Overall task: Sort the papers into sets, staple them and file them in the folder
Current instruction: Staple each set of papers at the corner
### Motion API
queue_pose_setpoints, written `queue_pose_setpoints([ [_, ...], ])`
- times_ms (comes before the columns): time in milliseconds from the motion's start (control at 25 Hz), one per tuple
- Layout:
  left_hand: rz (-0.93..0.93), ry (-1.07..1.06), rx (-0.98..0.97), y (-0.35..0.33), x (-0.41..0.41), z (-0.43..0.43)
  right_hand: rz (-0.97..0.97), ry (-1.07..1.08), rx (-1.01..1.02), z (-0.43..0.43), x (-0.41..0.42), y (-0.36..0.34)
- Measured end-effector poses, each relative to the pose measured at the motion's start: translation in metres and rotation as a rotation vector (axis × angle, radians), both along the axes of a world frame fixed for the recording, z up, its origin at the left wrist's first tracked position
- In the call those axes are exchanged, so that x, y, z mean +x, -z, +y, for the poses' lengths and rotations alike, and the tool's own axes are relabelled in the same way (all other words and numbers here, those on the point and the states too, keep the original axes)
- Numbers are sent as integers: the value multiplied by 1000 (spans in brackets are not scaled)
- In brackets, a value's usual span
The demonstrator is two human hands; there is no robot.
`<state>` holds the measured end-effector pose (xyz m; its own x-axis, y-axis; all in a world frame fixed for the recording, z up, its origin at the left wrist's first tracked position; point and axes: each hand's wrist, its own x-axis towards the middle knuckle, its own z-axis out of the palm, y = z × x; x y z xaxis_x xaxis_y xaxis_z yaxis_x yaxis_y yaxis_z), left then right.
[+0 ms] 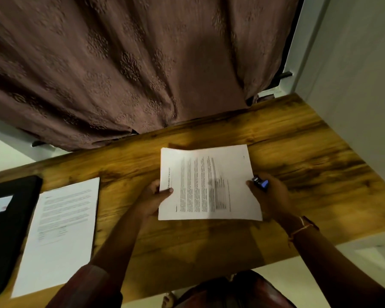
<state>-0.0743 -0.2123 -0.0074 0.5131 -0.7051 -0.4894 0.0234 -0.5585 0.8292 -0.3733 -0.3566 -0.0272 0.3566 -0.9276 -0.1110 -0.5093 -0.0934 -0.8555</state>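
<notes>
Two paper sets, one stapler, one folder. The flat set (62, 230) lies on the bench (309, 152) just right of the folder (7, 230). Farther right, the left grip (156, 198) pinches the raised set (209, 185), and the right grip (269, 196) clasps the stapler (261, 182) at its edge.

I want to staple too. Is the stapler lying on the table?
No, the right hand holds the stapler at the edge of the papers.
</notes>
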Motion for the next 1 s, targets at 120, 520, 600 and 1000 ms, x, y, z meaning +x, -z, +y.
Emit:
queue_pose_setpoints([
  [120,-107,-102,-219,-7,-2,2,-149,26,-188,1,4,-25],
  [520,-145,-149,-310,-5,-15,14,-282,90,-76,4,15,-12],
  [600,-175,-142,-356,-10,-14,15,-295,79,-128,1,15,-18],
  [1000,-201,-128,-237,7,-13,19,-314,120,17,-1,13,1],
])
